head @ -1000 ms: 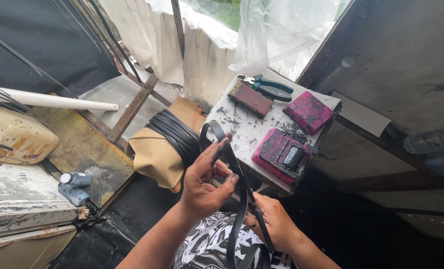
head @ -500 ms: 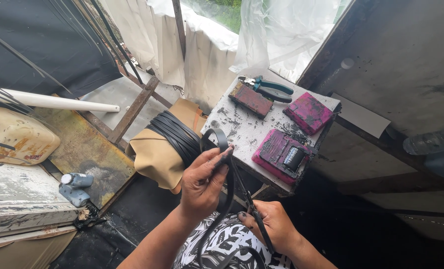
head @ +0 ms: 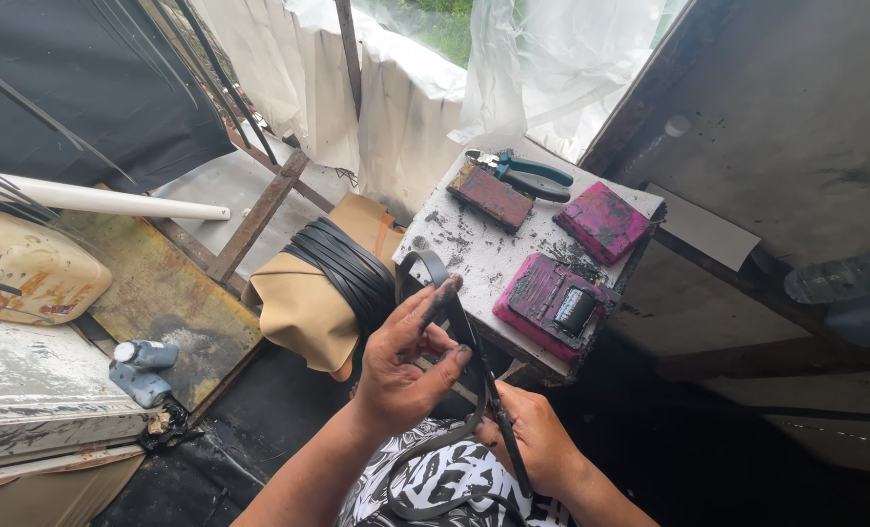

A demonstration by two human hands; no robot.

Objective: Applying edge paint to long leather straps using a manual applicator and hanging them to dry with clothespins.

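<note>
While my left hand (head: 401, 376) was raised with fingers fanned a second ago, it now sits lower and closed, thumb and forefinger pinching the black strap (head: 452, 322) just under its loop.

Strap: one, black, narrow, flexible. The loop stands up against the near edge of the small table (head: 455, 234); the tail runs down over my lap and curls below. Since half a second ago the loop has drawn tighter and the run between my hands has straightened, so I judge the strap is being pulled through and worked along its length.

Right hand (head: 533, 444): low, near the bottom edge of the view, fingers pressed together around the lower run of the strap. It has barely moved.

Table, far edge: pliers (head: 523, 174) with teal handles, lying beside a dark red block (head: 491, 195). Right corner: pink block (head: 603, 221). Near right edge: larger pink pad (head: 550, 303), smeared black, with a small dark roller on it. None has shifted.

Left of the table: tan bag (head: 308, 307) with a bundle of black straps (head: 342, 268) draped across it. Farther left: white pipe (head: 113, 202), yellowed plastic can (head: 25, 273), small grey bottle (head: 142, 369) on the floor. All unchanged.
</note>
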